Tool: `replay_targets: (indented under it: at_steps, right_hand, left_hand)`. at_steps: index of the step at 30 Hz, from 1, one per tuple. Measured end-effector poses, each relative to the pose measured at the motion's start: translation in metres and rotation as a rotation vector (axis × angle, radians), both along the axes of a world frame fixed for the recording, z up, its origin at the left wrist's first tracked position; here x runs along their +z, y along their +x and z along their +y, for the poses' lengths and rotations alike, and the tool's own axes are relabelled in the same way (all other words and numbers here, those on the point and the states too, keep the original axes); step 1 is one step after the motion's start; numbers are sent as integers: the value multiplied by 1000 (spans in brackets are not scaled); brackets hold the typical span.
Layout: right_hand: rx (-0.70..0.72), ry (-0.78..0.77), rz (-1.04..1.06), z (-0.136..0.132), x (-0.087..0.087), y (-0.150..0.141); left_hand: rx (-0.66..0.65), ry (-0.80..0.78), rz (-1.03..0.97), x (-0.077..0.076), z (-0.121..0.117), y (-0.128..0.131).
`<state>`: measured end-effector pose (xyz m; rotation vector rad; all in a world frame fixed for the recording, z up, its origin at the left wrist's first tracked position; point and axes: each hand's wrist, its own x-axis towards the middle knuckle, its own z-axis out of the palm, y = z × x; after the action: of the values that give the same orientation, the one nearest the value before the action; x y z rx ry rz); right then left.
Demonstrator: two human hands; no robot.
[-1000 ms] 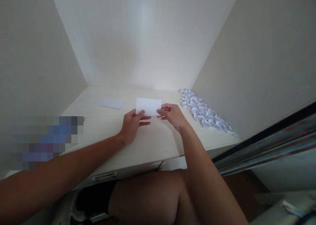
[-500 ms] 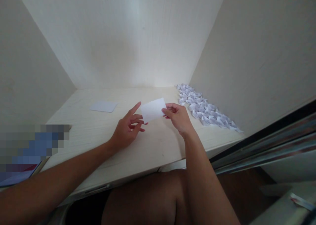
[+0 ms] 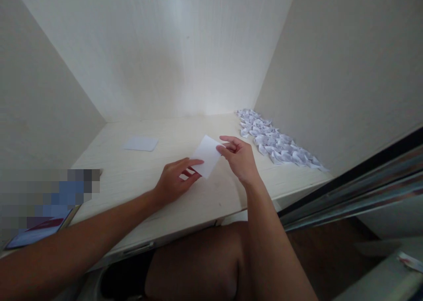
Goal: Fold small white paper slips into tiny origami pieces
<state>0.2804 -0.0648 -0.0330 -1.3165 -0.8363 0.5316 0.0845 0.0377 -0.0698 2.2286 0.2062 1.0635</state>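
Note:
A small white sheet of paper (image 3: 207,154) is held tilted above the desk, between my two hands. My left hand (image 3: 176,177) grips its lower left part, with the index finger lying over the face and the other fingers at the lower edge. At the upper right corner, my right hand (image 3: 238,155) pinches the sheet between thumb and fingers; its index finger sticks out past the paper. A flat stack of similar white paper (image 3: 142,143) lies on the desk to the left, apart from both hands.
Many folded white paper pieces (image 3: 272,140) lie in rows along the right wall. The white desk (image 3: 132,204) has walls on three sides. A blurred-out item (image 3: 49,221) sits at the desk's left front. My leg (image 3: 194,265) is below the front edge.
The sheet has turned from level to steeply slanted. My left hand let go of its lower edge, opened, then took hold again at the lower left. My right hand kept its pinch.

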Motion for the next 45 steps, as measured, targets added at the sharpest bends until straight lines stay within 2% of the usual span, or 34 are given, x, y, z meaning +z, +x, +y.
replay_targets:
  at_steps: [6,11,14,19,21,25,28,31,38,45]
  right_hand:
    - [-74,-93,-241,-10,5,-5]
    - [-91,-196,-418,-13,7,-8]
    - [-59,-240,-484,-14,6,-14]
    - [11,-237,-480,-13,7,-20]
    - [29,-229,-444,-13,9,-19]
    - [135,-267,-247,-18,11,-15]
    - [229,-289,-129,-20,8,-14]
    - [232,-305,-102,-16,4,-20]
    - [-11,-243,-142,-8,1,-33]
    - [-11,-254,-265,-6,-4,-33]
  left_hand:
    - [-110,-142,-38,0,6,5]
    - [-51,-118,-60,0,11,6]
    - [-16,-21,-66,3,10,4]
    - [-36,30,-102,10,4,2]
    - [-33,-59,-194,13,1,3]
    - [-29,-399,-323,17,-5,6]
    - [67,-567,-390,20,-5,9]
    - [145,-680,-433,20,-1,12]
    - [234,-826,-338,8,13,14]
    - [234,-885,-323,5,14,16]
